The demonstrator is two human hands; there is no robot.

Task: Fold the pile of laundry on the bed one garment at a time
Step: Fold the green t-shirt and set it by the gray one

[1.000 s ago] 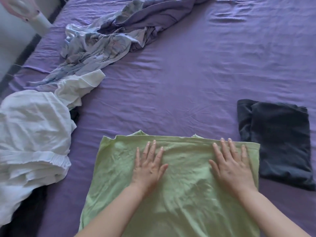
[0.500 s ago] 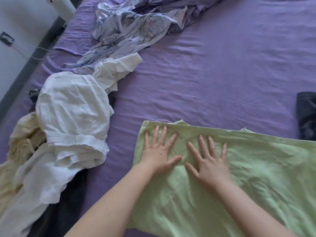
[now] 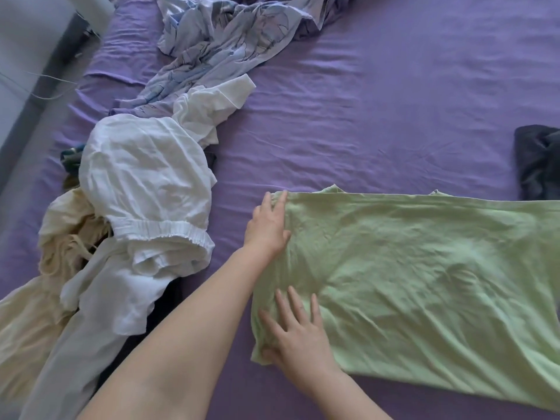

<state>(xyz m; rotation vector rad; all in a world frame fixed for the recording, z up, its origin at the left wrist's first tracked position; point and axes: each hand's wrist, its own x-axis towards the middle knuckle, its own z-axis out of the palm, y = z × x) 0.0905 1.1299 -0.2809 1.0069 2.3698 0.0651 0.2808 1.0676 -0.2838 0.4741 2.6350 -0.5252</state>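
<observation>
A light green garment (image 3: pixel 424 268) lies flat on the purple bed sheet (image 3: pixel 363 116), reaching past the right edge of the view. My left hand (image 3: pixel 268 222) rests with straight fingers on its far left corner. My right hand (image 3: pixel 298 331) lies flat with spread fingers on its near left corner, the thumb at the cloth's edge. The unfolded pile lies to the left: a white garment with an elastic band (image 3: pixel 145 189), a cream garment (image 3: pixel 57 247) and a blue patterned cloth (image 3: pixel 212 50).
A dark folded garment (image 3: pixel 538 162) sits at the right edge, just beyond the green one. The bed's left edge and a grey wall (image 3: pixel 27 71) run along the upper left. Some dark cloth (image 3: pixel 166 298) shows under the white pile.
Both hands slid left from the middle of the green garment to its left edge, the left one to the far corner, the right one to the near corner. The view shifted left.
</observation>
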